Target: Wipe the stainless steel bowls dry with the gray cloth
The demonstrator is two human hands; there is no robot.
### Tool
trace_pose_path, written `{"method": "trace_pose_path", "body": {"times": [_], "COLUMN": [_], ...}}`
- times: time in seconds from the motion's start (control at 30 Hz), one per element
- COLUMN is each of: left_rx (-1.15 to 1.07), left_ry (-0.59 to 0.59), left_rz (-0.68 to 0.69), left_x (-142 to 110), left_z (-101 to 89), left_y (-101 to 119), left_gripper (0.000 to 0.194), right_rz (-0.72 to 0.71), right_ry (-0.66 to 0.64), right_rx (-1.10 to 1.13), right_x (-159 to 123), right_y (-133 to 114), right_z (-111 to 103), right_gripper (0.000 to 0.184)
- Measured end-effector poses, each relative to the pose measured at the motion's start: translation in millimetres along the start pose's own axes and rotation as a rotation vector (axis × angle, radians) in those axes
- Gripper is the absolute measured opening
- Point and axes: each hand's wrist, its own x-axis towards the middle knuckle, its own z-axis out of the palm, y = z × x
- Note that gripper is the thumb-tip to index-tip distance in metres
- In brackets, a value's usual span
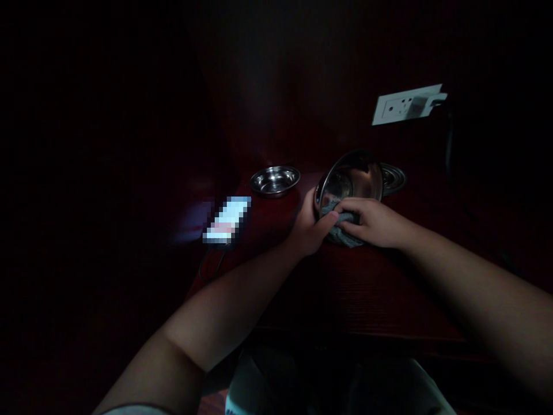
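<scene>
A shiny metal bowl (367, 173) is tilted on its side over the dark red table, its opening turned toward me. My left hand (313, 227) grips its left rim, the thumb over the edge and the other fingers hidden behind. In my right hand (367, 222) a grey-green cloth (345, 230) is pinched against the bowl's lower rim. Part of the cloth hangs down below the rim. Behind the bowl, to the right, a round metal dish or lid (394, 178) shows in part.
A shallow metal dish (275, 181) rests at the back left of the table (354, 294). Nearer on the left lies a phone (228, 220) with a lit, blurred screen and a cable (211, 265). A wall socket plate (406, 105) with a plug is at the back right. The surroundings are very dark.
</scene>
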Motion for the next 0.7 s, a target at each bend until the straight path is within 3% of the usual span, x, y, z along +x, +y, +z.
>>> {"method": "trace_pose_path", "body": {"times": [0.7], "left_rx": [0.012], "left_ry": [-0.004], "left_rz": [-0.014], "left_x": [0.3], "left_z": [0.2], "left_y": [0.9], "left_gripper": [0.053], "right_rz": [-0.008], "right_ry": [-0.010], "right_rx": [0.028], "right_x": [0.4], "right_y": [-0.4], "right_z": [-0.2], "right_gripper": [0.012]}}
